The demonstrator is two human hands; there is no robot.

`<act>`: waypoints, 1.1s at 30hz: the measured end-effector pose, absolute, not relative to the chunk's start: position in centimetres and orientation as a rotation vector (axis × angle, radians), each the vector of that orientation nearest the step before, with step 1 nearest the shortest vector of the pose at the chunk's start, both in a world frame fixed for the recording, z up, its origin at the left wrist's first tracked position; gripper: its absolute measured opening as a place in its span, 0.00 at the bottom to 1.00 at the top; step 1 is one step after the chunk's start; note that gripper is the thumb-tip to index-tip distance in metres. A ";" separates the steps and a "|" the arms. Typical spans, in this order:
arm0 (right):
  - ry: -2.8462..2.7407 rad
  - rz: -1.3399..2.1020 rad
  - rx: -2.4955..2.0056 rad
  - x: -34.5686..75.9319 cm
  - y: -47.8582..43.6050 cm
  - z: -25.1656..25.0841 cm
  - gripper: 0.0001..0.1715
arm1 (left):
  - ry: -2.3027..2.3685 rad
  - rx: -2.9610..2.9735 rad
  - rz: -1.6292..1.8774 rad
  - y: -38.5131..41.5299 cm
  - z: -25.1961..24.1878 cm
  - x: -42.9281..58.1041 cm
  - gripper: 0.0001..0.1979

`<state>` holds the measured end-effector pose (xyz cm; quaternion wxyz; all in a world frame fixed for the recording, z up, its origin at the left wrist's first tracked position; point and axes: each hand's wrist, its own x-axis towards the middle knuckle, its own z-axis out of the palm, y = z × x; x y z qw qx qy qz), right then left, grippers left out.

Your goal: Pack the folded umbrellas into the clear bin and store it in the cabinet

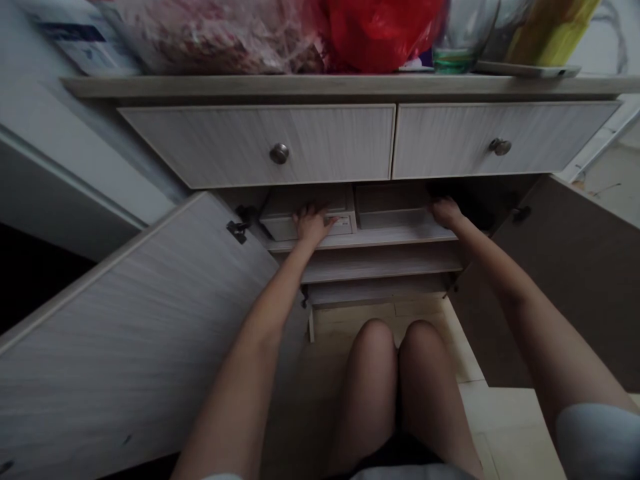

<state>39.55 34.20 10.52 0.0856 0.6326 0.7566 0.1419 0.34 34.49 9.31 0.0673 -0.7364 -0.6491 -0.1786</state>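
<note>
Inside the open cabinet, two pale lidded boxes sit side by side on the upper shelf. My left hand [312, 223] lies spread on the front and top edge of the left box [280, 228], its thumb beside a small printed label. At the right end of the other box [390, 217] is my right hand [447, 212], its fingers curled against that box's edge. Those fingertips are partly lost in shadow. A dark area, too dim to make out, lies to the right of this hand.
The left door [150, 320] and right door [560, 287] stand swung out on both sides of my arms. Two drawers with round knobs [279, 153] are shut above. On the countertop [320, 85] stand a red plastic bag [380, 30], a filled clear bag [220, 37] and a glass jar [460, 40].
</note>
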 end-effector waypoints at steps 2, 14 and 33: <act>2.234 0.433 1.902 39.9 33.9 10.5 0.27 | -1.961 -2.219 -0.537 34.4 9.3 0.5 0.31; 2.221 0.447 1.951 40.0 33.4 10.4 0.26 | -1.912 -2.259 -0.649 34.7 8.8 1.9 0.31; 2.668 0.769 2.704 39.3 15.6 9.7 0.34 | -1.643 -1.939 -1.733 19.4 6.8 -2.1 0.29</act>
